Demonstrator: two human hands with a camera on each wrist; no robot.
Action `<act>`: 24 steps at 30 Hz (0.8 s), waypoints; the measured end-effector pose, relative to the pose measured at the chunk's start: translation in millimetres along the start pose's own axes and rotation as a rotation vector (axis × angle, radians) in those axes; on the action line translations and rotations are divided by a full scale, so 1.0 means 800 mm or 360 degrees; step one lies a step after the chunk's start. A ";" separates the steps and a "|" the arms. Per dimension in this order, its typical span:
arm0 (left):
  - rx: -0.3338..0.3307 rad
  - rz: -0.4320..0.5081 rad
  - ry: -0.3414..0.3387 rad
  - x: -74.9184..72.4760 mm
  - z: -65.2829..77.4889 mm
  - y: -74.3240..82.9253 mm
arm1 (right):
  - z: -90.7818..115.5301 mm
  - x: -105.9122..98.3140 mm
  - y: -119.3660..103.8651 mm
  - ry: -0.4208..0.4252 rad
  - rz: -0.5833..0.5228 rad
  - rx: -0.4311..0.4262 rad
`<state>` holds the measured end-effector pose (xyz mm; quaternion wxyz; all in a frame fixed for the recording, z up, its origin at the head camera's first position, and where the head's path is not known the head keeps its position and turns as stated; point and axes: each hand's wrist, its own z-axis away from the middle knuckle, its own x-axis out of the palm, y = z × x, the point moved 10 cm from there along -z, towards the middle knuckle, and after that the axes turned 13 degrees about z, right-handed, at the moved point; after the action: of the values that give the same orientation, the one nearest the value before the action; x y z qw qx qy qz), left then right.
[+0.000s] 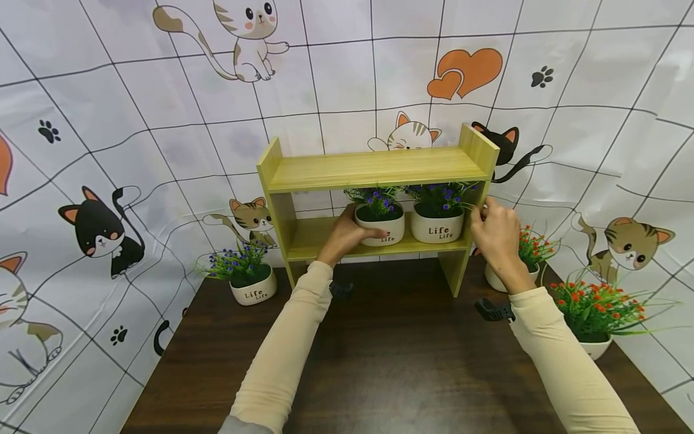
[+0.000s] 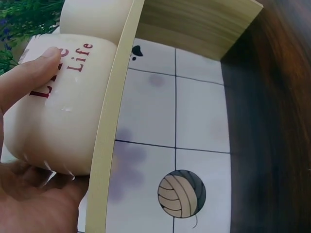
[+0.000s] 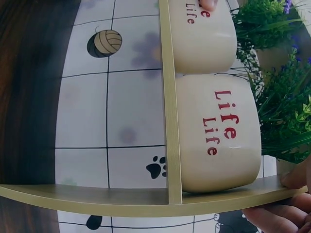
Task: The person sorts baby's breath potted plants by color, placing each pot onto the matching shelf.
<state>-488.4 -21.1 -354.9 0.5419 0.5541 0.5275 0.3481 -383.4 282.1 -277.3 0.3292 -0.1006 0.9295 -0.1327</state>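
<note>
My left hand (image 1: 347, 234) grips a white flower pot (image 1: 391, 230) with purple flowers, on the lower board of a small wooden shelf (image 1: 374, 169). In the left wrist view the thumb (image 2: 36, 73) lies across the pot's red "Life" lettering, and the other fingers go round its side. A second white pot (image 1: 437, 226), also with purple flowers, stands just right of it, close to the side panel. My right hand (image 1: 496, 232) holds that right panel (image 3: 228, 201) by its front edge, thumb inside and fingers outside.
Left of the shelf, a purple-flowered pot (image 1: 253, 286) stands on the dark wooden table (image 1: 379, 361). Two pots with orange-red flowers, one partly behind my right wrist (image 1: 496, 280) and one nearer (image 1: 596, 346), stand on the right. A cat-patterned wall covering (image 1: 347, 78) rises behind.
</note>
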 end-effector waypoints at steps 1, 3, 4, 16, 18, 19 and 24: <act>-0.0005 0.0012 -0.0003 0.001 0.000 0.000 | 0.000 0.000 0.000 0.0003 0.0000 0.0000; -0.0009 0.0044 -0.0005 0.002 0.000 -0.001 | 0.000 0.000 0.000 0.0005 -0.0003 0.0001; -0.0010 0.0056 -0.0003 0.002 0.000 -0.001 | 0.000 0.000 0.000 0.0006 -0.0003 0.0002; -0.0003 0.0076 -0.0008 0.008 -0.003 -0.003 | 0.000 -0.002 -0.002 0.0020 0.0005 -0.0008; -0.0006 0.0076 -0.0020 0.009 -0.003 -0.003 | 0.000 -0.002 -0.002 0.0025 0.0006 -0.0008; -0.0009 0.0075 -0.0026 0.010 -0.003 -0.003 | 0.000 -0.003 -0.002 0.0029 0.0009 -0.0009; -0.0040 0.0060 -0.0043 0.012 -0.003 -0.005 | 0.000 -0.003 -0.002 0.0049 0.0009 -0.0014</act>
<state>-490.0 -11.9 -360.4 0.5492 0.5617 0.5051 0.3573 -381.3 281.4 -275.6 0.3148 -0.0975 0.9353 -0.1291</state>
